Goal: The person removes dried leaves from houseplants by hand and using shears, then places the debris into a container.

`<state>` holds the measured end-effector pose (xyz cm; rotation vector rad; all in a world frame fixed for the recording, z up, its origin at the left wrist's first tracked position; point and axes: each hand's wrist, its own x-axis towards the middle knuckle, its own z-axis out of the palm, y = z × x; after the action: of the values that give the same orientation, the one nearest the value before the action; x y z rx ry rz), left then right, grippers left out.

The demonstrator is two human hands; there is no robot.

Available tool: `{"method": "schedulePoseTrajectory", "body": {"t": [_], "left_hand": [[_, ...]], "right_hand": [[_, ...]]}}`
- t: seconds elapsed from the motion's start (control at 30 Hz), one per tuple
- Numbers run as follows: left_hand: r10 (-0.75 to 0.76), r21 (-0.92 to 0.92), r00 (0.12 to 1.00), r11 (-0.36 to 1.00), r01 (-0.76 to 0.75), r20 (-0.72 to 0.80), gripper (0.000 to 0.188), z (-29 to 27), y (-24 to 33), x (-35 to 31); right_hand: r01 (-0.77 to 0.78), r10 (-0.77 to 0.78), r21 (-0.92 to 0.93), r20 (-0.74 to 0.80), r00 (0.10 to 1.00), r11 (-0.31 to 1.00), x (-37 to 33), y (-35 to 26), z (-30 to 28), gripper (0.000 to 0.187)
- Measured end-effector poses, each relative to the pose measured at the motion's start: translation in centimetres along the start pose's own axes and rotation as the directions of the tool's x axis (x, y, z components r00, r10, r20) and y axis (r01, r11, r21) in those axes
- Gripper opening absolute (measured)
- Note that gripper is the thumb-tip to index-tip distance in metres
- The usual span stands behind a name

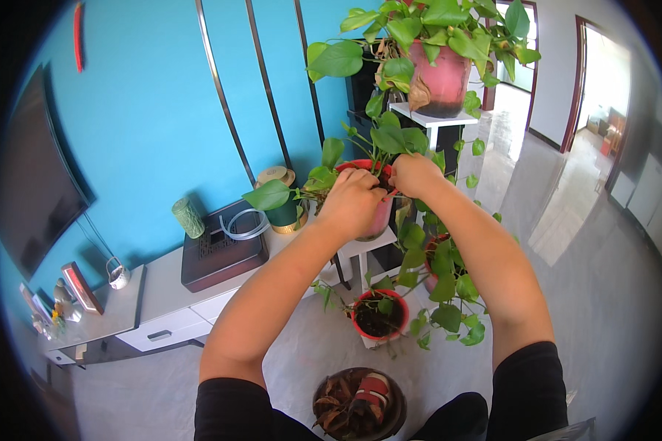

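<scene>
A potted vine with heart-shaped green leaves stands before me in a pink pot with a red rim (379,222), on a white stand (366,247). My left hand (354,200) curls over the pot's near left rim, its fingertips bent inward above the soil. Across the pot, my right hand (416,177) is closed at the right rim beside the stems. Leaves and the hand itself hide what its fingers hold. Just left of the pot, a broad leaf (269,195) hangs over a dark green and gold canister (285,214).
A larger potted vine (441,77) stands higher on the stand; a small red pot (379,314) sits lower. On the floor, a round bowl (329,393) holds dry leaves and a red-and-white object (371,395). Leftward, a long cabinet (162,309) carries a dark box (221,253) with clear tubing (244,225).
</scene>
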<state>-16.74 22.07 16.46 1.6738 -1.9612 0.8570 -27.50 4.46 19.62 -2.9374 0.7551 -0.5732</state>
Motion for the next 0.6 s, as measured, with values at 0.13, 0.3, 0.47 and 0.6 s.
{"method": "schedulePoseTrajectory", "body": {"t": [0.13, 0.3, 0.47, 0.6], "left_hand": [[-0.008, 0.014, 1.0, 1.0, 0.008, -0.005, 0.03, 0.4, 0.0, -0.6], [-0.027, -0.015, 1.0, 1.0, 0.027, 0.005, 0.031, 0.5, 0.3, -0.4], [-0.031, 0.007, 0.995, 0.999, 0.032, -0.095, 0.032, 0.3, 0.4, -0.5], [-0.066, -0.037, 0.966, 0.998, 0.059, -0.251, 0.025, 0.0, 0.6, -1.2]], "right_hand": [[0.059, -0.065, -0.089, -0.057, 0.996, 0.994, -0.9, -1.1, -0.2, 0.012], [0.088, -0.093, -0.029, -0.256, 0.962, 0.996, -2.1, -1.6, -2.5, 0.011], [0.213, -0.111, 0.125, -0.55, 0.828, 0.969, -5.0, -2.0, -5.5, 0.014], [0.242, -0.029, 0.276, -0.601, 0.799, 0.93, -9.0, -3.8, -8.7, 0.012]]}}
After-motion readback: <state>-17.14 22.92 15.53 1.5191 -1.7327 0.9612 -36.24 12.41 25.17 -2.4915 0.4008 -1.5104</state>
